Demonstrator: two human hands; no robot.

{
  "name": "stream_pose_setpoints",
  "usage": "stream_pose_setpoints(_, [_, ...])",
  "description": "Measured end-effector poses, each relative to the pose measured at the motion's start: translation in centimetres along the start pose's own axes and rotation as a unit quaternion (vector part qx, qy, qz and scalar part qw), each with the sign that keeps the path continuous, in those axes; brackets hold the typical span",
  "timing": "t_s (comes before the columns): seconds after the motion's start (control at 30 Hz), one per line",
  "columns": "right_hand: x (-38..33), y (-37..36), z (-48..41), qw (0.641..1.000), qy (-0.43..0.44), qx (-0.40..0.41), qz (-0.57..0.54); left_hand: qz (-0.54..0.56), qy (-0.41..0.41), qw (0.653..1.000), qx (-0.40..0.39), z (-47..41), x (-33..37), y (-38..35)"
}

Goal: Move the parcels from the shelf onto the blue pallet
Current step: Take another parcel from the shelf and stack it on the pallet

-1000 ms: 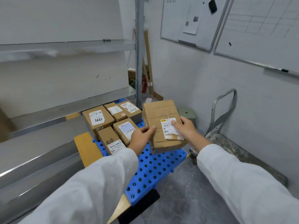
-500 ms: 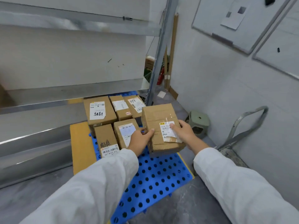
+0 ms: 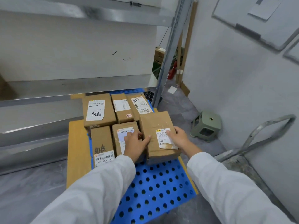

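A brown cardboard parcel (image 3: pixel 155 126) with a white label sits low at the right of the blue perforated pallet (image 3: pixel 155 188), beside several other parcels. My left hand (image 3: pixel 135 143) grips its left edge, thumb on top, and overlaps the neighbouring labelled parcel (image 3: pixel 124 131). My right hand (image 3: pixel 178 139) holds its right side, fingers over the label. Whether the parcel's underside touches the pallet is hard to tell. Three parcels (image 3: pixel 97 109) form the back row and one long parcel (image 3: pixel 101 143) lies front left.
The metal shelf (image 3: pixel 48 88) runs along the left, its upright post (image 3: pixel 168 62) behind the pallet. A wooden board (image 3: pixel 77 146) lies under the pallet. A green stool (image 3: pixel 207 125) and a hand truck (image 3: pixel 258 135) stand at the right by the wall.
The parcel came down from the air to pallet level beside the other parcels. Both hands kept their hold, and my view tilted downward and closer.
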State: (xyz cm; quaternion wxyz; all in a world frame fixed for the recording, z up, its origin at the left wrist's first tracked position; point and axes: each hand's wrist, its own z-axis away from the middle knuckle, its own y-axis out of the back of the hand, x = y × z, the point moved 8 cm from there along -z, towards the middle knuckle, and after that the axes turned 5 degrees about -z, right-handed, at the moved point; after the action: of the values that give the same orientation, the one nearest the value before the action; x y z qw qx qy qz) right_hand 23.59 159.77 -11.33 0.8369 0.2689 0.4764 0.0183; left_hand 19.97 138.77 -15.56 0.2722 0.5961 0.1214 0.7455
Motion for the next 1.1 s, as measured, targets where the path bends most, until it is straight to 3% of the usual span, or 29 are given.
stream_pose_setpoints(0.33, [2.9, -2.2, -3.9, 0.998, -0.016, -0.056, 0.024, 0.040, 0.022, 0.997, 0.068, -0.4, -1.2, 0.3])
stream_pose_setpoints(0.67, [3.8, -2.6, -5.6, 0.993, -0.007, -0.111, 0.050, -0.038, 0.039, 0.993, 0.109, -0.5, -0.5, 0.3])
stream_pose_setpoints(0.77, [1.8, -1.6, -5.9, 0.990, 0.049, -0.075, 0.108, -0.032, 0.056, 0.993, 0.094, -0.6, 0.4, 0.7])
stream_pose_setpoints(0.87, [-3.4, -1.3, -5.7, 0.972, 0.164, -0.045, 0.163, -0.062, 0.032, 0.992, 0.106, 0.0, 1.9, 2.9])
stream_pose_setpoints(1.0, [-10.9, -4.5, -4.6, 0.934, 0.257, -0.143, 0.205, -0.141, 0.009, 0.982, 0.127, 1.9, 3.6, 8.7])
stream_pose_setpoints(1.1, [-16.3, -8.2, -1.2, 0.898, 0.316, -0.216, 0.218, -0.196, 0.028, 0.962, 0.187, 4.9, 4.0, 15.4])
